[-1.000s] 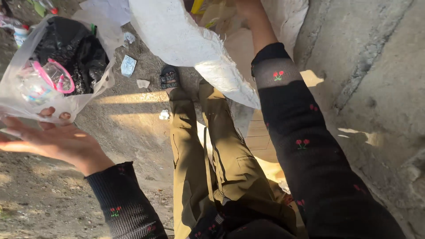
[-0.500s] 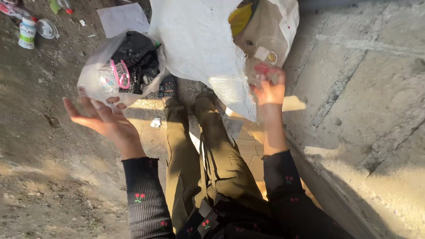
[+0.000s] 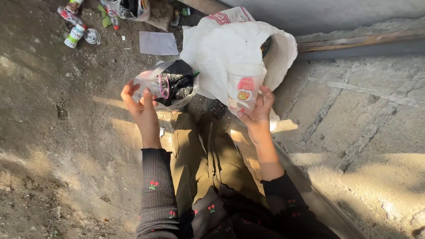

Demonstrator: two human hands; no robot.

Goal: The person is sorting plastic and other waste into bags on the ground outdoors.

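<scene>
Ground's a mess up top: a small white bottle lying next to a round clear lid, flat sheet of paper in the dirt nearby, and a concrete slab running along the right.

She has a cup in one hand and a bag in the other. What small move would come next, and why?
Probably bring the plastic cup in the right hand across to the clear plastic bag, whose edge the left hand holds, since the bag already contains other scraps.
</scene>
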